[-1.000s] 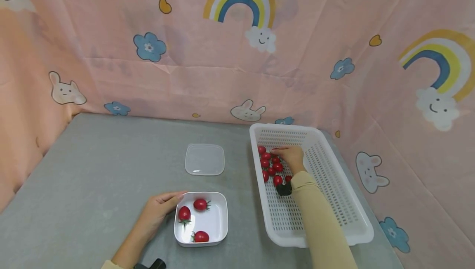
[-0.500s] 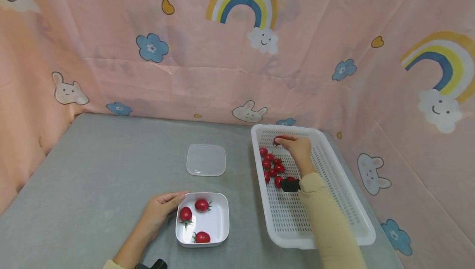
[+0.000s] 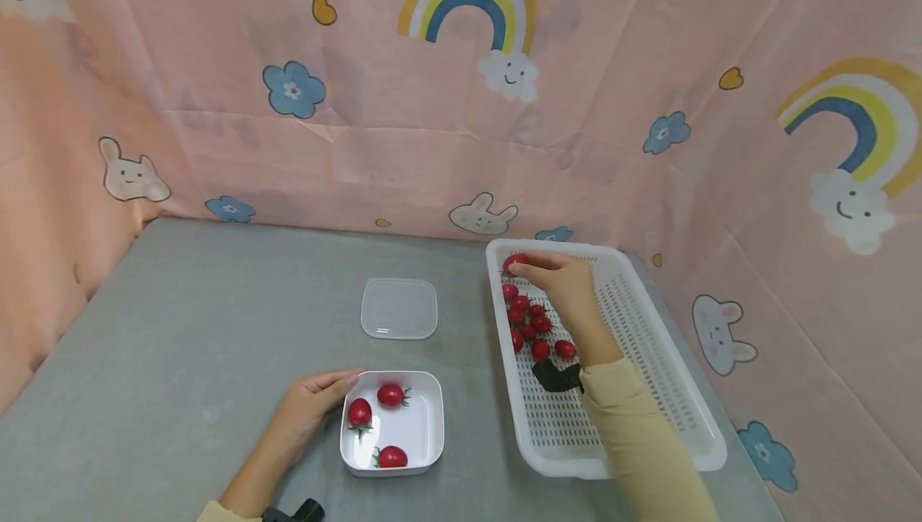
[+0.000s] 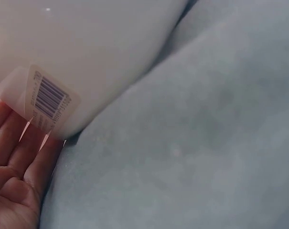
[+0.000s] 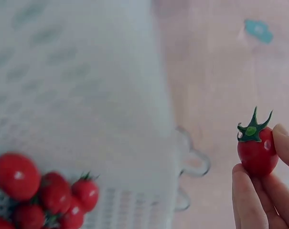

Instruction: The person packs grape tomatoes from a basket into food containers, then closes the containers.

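Observation:
A small white plastic box (image 3: 414, 430) with rounded corners stands at the front, holding three red cherry tomatoes (image 3: 392, 457). My left hand (image 3: 311, 408) rests against its far left corner, fingers fairly straight; in the left wrist view these fingers (image 4: 32, 157) touch the outer wall beside a barcode label (image 4: 51, 98). With thumb and fingertips my right hand (image 3: 569, 286) pinches a cherry tomato (image 5: 258, 152), its green stem end up, over the far left corner of the white basket (image 3: 522, 426). More cherry tomatoes (image 3: 540, 324) lie along the basket's left side.
A clear flat lid (image 3: 399, 310) lies behind the box on the grey tabletop (image 3: 216, 330). The perforated basket has raised walls and spans the table's right side. A pink printed curtain (image 3: 360, 154) hangs behind and on both sides.
My right hand has lifted a cherry tomato from the group in the basket and carried it left to the far left corner. The left hand and the box stay put.

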The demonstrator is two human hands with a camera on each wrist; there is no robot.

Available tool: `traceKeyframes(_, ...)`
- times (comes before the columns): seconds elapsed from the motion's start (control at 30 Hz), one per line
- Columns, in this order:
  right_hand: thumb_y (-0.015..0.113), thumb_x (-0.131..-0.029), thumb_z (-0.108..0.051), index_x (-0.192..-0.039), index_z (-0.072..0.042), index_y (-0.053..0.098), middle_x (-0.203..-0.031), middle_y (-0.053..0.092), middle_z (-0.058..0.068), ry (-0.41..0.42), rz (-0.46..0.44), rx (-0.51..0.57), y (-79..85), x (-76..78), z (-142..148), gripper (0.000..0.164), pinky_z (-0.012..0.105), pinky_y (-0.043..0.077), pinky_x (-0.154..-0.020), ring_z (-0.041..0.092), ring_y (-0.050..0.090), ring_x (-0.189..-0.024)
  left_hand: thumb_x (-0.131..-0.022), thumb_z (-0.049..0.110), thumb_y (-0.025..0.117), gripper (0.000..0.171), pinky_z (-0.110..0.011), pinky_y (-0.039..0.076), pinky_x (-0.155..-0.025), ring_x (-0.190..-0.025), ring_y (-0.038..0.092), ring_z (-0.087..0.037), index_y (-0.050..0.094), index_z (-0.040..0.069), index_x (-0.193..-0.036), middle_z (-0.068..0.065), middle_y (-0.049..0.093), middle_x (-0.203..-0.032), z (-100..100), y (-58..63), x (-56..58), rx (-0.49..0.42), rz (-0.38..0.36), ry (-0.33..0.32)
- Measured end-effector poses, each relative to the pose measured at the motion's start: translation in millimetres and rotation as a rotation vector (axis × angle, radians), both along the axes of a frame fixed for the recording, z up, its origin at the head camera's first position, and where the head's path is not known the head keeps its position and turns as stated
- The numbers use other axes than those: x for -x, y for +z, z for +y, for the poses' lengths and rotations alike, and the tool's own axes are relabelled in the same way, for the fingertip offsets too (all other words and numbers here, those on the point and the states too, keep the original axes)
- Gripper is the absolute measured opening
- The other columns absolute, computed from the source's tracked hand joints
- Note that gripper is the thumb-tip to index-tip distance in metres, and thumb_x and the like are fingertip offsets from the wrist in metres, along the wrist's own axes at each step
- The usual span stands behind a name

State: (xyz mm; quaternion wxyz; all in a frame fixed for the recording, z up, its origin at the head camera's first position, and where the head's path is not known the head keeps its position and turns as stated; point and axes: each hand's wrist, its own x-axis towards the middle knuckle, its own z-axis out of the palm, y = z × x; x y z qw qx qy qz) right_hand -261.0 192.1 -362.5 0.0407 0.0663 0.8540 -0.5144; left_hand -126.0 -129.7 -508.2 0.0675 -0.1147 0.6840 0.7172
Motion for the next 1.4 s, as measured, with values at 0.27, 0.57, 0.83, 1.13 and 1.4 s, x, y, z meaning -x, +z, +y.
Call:
traceKeyframes(0.27, 0.079, -0.085, -0.036, -0.123, -0.013, 0.072, -0.124, 0.071, 0.009, 0.137, 0.087, 0.069, 12.9, -26.8, -28.6, 0.045, 0.044, 0.049, -0.105, 0.023, 0.06, -0.122, -0.093, 0.016, 0.068, 0.032, -0.016, 0.052, -0.086, -0.096, 0.066, 0.004, 0.07, -0.006, -0.116, -0.002, 0.076, -0.108, -0.3, -1.1, -0.2, 0.009, 0.0, 0.016)
traceKeyframes(0.57, 0.082, -0.082, -0.029, -0.115, -0.013, 0.076, -0.112, 0.076, 0.006, 0.234, 0.069, 0.065, 16.1, -55.6, -58.4, 0.037, 0.042, 0.048, -0.098, 0.021, 0.063, -0.112, -0.093, 0.018, 0.068, 0.032, -0.015, 0.05, -0.087, -0.097, 0.065, 0.005, 0.071, -0.005, -0.116, -0.008, 0.074, -0.115, 0.1, -0.1, 1.5, 0.03, -0.013, 0.015)
traceKeyframes(0.83, 0.083, -0.081, -0.027, -0.111, -0.015, 0.078, -0.105, 0.077, 0.005, 0.264, 0.028, 0.065, 11.4, -69.4, -74.8, 0.033, 0.039, 0.051, -0.091, 0.019, 0.066, -0.104, -0.093, 0.017, 0.068, 0.032, -0.015, 0.051, -0.085, -0.096, 0.065, 0.004, 0.071, -0.005, -0.116, -0.012, 0.073, -0.116, 0.4, 0.7, 1.6, 0.03, -0.01, 0.013)
traceKeyframes(1.13, 0.086, -0.078, -0.025, -0.106, -0.016, 0.079, -0.108, 0.077, 0.002, 0.29, -0.012, 0.029, 0.1, -91.2, -88.8, 0.03, 0.051, 0.05, -0.101, 0.022, 0.062, -0.118, -0.093, 0.017, 0.068, 0.032, -0.015, 0.051, -0.086, -0.096, 0.065, 0.003, 0.07, -0.005, -0.117, -0.013, 0.073, -0.116, 0.9, -2.2, 1.0, 0.018, -0.008, 0.005)
traceKeyframes(1.4, 0.085, -0.078, -0.023, -0.107, -0.011, 0.078, -0.109, 0.076, 0.005, 0.367, -0.033, 0.076, -10.1, -113.9, -93.8, 0.032, 0.055, 0.047, -0.103, 0.027, 0.061, -0.121, -0.094, 0.016, 0.067, 0.033, -0.017, 0.053, -0.084, -0.094, 0.066, 0.002, 0.07, -0.006, -0.117, -0.01, 0.074, -0.114, -0.2, -1.4, -0.1, 0.012, 0.006, 0.002)
